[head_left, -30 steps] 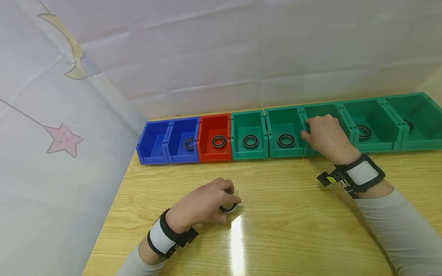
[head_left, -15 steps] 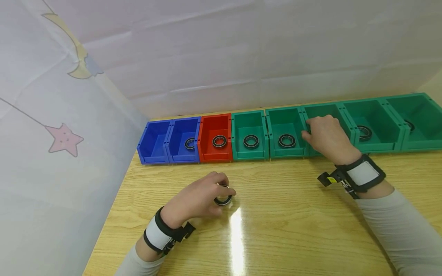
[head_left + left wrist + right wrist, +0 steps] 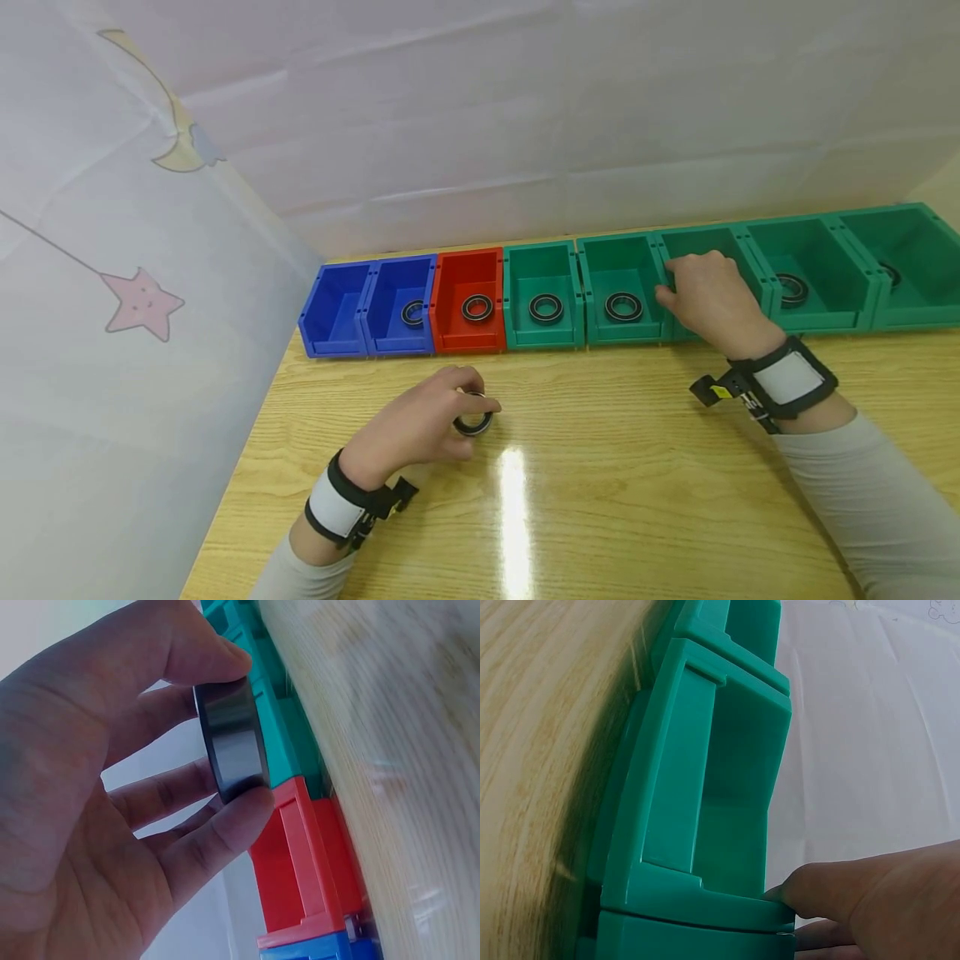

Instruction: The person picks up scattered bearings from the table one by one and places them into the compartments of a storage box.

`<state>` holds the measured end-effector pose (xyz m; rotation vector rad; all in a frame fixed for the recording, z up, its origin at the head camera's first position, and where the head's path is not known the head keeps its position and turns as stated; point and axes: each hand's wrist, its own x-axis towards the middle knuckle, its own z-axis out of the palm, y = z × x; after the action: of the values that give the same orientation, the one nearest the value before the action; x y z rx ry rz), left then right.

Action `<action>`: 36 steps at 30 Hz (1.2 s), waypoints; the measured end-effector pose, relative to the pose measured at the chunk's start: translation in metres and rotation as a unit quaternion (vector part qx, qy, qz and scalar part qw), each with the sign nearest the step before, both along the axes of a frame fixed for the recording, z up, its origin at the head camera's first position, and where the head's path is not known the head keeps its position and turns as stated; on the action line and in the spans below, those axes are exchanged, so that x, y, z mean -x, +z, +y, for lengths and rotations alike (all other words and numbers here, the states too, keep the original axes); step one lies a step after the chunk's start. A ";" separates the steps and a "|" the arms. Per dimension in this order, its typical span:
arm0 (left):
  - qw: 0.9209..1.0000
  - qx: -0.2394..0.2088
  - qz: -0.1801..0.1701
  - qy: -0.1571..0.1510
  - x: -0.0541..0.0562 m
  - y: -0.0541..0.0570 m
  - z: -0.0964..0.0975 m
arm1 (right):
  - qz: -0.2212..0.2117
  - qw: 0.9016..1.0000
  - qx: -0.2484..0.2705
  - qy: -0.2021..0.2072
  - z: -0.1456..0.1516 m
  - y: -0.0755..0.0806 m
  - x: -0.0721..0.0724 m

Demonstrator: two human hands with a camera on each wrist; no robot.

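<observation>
My left hand (image 3: pixel 412 425) holds a ball bearing (image 3: pixel 237 742) between thumb and fingertips, above the wooden table and in front of the bins. In the left wrist view the bearing is seen edge-on, its smooth metal outer ring showing. My right hand (image 3: pixel 712 298) is at a green bin (image 3: pixel 697 240) in the row, its curled fingers at the bin's left wall. From the right wrist view, the thumb (image 3: pixel 791 891) lies on the rim where two green bins meet; the other fingertips are hidden behind that edge.
Two blue bins (image 3: pixel 337 292), a red bin (image 3: pixel 467 265) and several green bins stand side by side along the wall sheet. Single bearings lie in most of them, such as a bearing (image 3: pixel 477 307) in the red one. The wooden table (image 3: pixel 600 467) extends in front.
My left hand has moved slightly left and away from me, toward the bins, with the bearing in its fingers. The right hand has stayed at the green bin.
</observation>
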<state>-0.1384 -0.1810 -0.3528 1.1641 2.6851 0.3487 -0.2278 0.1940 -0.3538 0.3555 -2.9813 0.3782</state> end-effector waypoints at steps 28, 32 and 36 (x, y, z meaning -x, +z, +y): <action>0.991 -0.080 0.078 0.078 0.019 0.013 -0.051 | 0.006 1.000 0.006 -0.002 0.000 0.000 0.000; 0.988 -0.084 0.091 0.090 0.023 0.014 -0.060 | 0.007 1.000 0.004 -0.002 0.000 -0.001 0.000; 0.986 -0.089 0.097 0.100 0.027 0.014 -0.066 | 0.011 1.000 0.000 -0.002 0.001 -0.001 0.000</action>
<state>-0.1650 -0.2470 -0.3392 1.0211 3.0045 0.5415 -0.2273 0.1945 -0.3548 0.3506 -2.9609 0.3726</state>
